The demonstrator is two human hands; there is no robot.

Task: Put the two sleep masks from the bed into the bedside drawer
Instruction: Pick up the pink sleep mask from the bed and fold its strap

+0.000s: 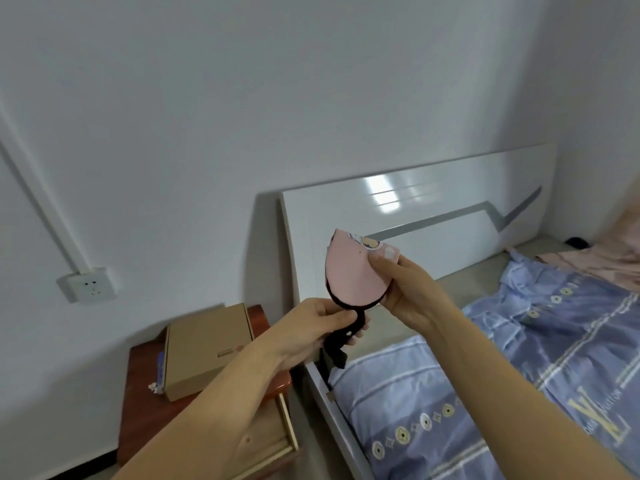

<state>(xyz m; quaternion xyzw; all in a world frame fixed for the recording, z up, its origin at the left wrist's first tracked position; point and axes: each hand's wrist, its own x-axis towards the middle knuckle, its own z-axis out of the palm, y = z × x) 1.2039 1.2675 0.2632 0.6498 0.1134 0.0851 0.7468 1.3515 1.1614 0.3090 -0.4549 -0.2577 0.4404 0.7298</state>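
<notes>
A pink sleep mask [349, 275] with a black edge and a printed pattern is held up in the air, folded, between the bedside cabinet and the bed. My right hand [407, 289] pinches its upper right side. My left hand [322, 327] grips its lower end and the black strap [337, 355] that dangles below. The bedside drawer [277, 434] stands pulled out under my left forearm, its inside mostly hidden by the arm. A dark object [576, 242] lies far back on the bed by the headboard; I cannot tell what it is.
A red-brown bedside cabinet [138, 403] carries a cardboard box [204, 351]. The bed has a white headboard [415, 223], a blue patterned quilt [502, 393] and a pink cloth [609, 258] at far right. A wall socket [86, 284] sits on the left wall.
</notes>
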